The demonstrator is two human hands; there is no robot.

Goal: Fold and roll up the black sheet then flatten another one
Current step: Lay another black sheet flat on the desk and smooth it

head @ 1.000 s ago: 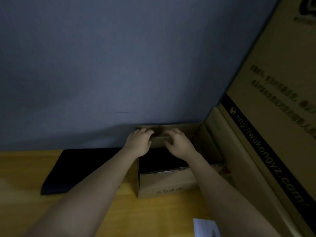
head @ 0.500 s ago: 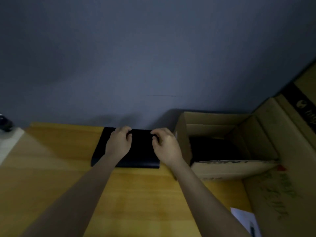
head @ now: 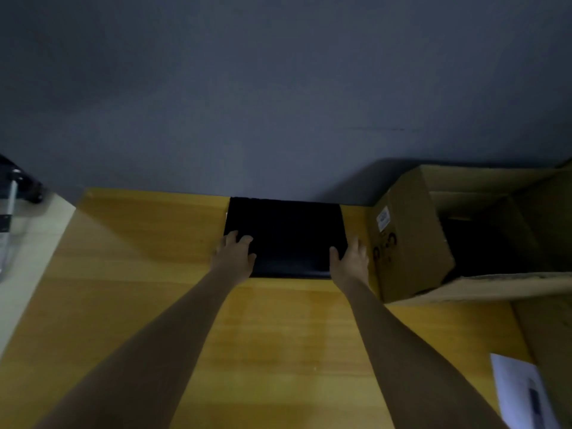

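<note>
Sheet: folded black sheet [head: 283, 233] lying flat on the yellow wooden table [head: 154, 289], far edge right up against the grey-blue wall [head: 278, 88]
Left hand [head: 234, 258]: palm down on the sheet's near-left corner, fingers spread a bit and flat, not gripping anything
Right hand [head: 351, 262]: on the near-right corner, fingers out and loose, thumb over the black, nothing pinched
Box: open cardboard box [head: 411, 243] just right of the sheet, dark stuff inside, can't tell what
Extras: white paper [head: 520, 394] at the table's near-right, pretty blurry
</note>
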